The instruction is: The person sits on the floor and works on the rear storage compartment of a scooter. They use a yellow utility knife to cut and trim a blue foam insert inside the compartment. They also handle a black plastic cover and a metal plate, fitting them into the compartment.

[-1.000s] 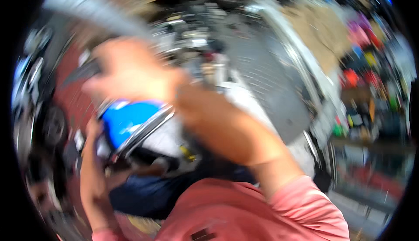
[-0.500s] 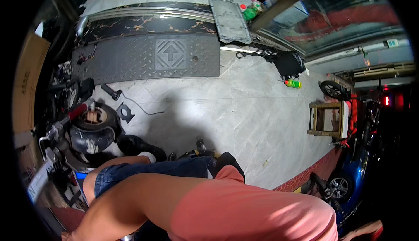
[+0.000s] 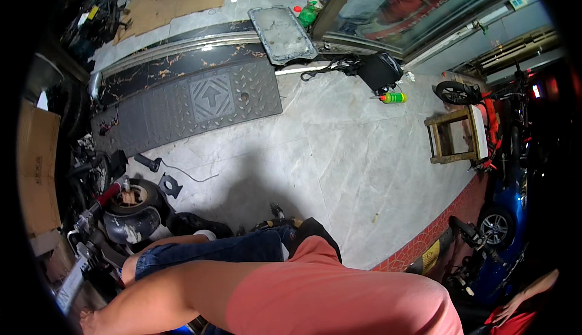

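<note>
My right arm in a salmon-pink sleeve reaches across the bottom of the view to the lower left. At its end my right hand (image 3: pixel 88 321) shows small and dim by the dark rim, and its fingers are too unclear to read. What it touches, if anything, cannot be made out. Near it are a white plate-like part (image 3: pixel 71 283) and a handlebar-like rod with a red grip (image 3: pixel 109 195). A small wheel (image 3: pixel 142 194) with a scuffed black fender (image 3: pixel 128 224) lies beyond. My leg in denim shorts (image 3: pixel 212 255) is bent alongside the arm. My left hand is out of view.
A grey ramp plate (image 3: pixel 157 112) lies before the doorway sill. A black bag (image 3: pixel 379 73), a green bottle (image 3: pixel 394 98) and a wooden stool (image 3: pixel 450 138) stand farther right. At lower right shows another person's hand (image 3: pixel 508 312). A cardboard box (image 3: pixel 37 165) stands left.
The view has turned and shifted, so the doorway and ramp plate sit tilted. More of my right hand shows at lower left. The other person's arm and red clothing show more.
</note>
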Demonstrator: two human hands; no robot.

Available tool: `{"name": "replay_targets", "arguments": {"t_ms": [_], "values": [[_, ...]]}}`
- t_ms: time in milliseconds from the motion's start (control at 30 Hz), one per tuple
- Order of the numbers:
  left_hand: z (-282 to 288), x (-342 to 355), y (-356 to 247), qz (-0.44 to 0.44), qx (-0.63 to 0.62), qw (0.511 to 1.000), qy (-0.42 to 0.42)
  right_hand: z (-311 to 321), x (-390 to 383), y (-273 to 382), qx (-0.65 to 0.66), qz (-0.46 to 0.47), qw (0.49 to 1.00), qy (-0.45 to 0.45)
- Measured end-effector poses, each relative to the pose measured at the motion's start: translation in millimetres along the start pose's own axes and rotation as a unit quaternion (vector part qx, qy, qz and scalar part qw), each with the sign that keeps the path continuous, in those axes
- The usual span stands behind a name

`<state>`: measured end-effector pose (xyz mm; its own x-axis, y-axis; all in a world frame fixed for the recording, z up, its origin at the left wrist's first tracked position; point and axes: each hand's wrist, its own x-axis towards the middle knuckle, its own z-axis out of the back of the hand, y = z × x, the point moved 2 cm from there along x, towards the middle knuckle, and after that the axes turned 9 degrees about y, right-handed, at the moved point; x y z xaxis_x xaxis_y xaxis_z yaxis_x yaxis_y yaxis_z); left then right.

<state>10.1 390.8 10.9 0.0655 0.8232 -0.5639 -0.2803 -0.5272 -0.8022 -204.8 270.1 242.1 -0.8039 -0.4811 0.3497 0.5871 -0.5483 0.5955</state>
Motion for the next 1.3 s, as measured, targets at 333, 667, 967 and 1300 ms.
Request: {"name": "replay_targets", "arguments": {"t_ms": [333, 667, 967, 1300], "values": [[152.0, -121.5, -67.8, -0.106, -0.067, 0.933, -0.338, 65.9, -108.8, -41.5, 0.232, -0.303, 0.910, -0.163], [121.5, -204.7, -92.8, -0.125, -0.104, 0.880, -0.446, 119.2, -212.0, -42.3, 0.256, -0.413, 0.804, -0.344], [99.8, -227.2, -49.7, -0.141, -0.186, 0.867, -0.440, 75.9, -146.3, -8.5, 0.169, -0.372, 0.879, -0.244], [93.2, -179.3, -18.8, -0.116, -0.226, 0.880, -0.401, -13.8, -120.8, -116.0, 0.123, -0.418, 0.820, 0.370]]}}
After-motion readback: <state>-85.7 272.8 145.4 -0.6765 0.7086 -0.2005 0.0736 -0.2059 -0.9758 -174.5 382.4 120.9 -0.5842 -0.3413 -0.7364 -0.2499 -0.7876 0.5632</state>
